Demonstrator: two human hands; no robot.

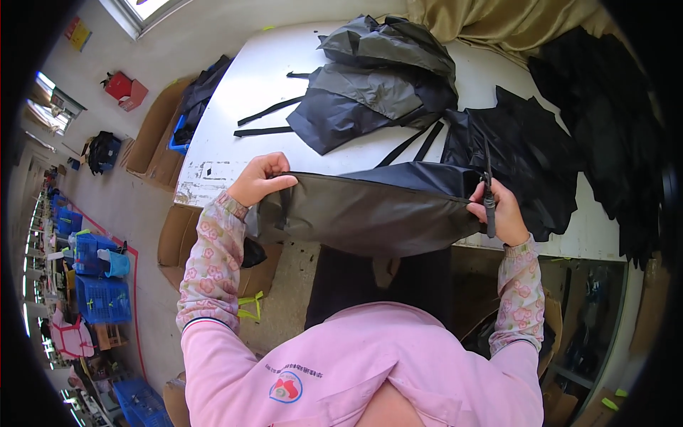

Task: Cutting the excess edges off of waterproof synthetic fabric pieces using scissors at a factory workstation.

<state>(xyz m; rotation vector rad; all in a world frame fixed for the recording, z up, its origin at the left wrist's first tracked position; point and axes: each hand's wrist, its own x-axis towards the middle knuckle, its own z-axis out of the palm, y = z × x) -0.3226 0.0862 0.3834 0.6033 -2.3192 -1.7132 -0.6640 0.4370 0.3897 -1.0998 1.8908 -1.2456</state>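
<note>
Stretched between my hands at the table's near edge is a dark grey fabric piece [384, 217] with a seamed upper edge; its lower part hangs over my lap. My left hand [262, 181] pinches its left end between thumb and fingers. At the other end, my right hand [502, 212] grips the fabric's edge and also holds dark scissors [489, 203], their narrow blades pointing away from me. Just beyond lies a heap of black and grey fabric pieces [377, 89] with black straps. More black fabric [519, 153] rests beside my right hand.
The white table [249, 78] runs ahead of me. Black fabric [605, 121] hangs at its right side, near a beige curtain [491, 21]. Cardboard boxes [153, 135] stand to the left, with blue crates [103, 299] farther off. A box sits under the table at right.
</note>
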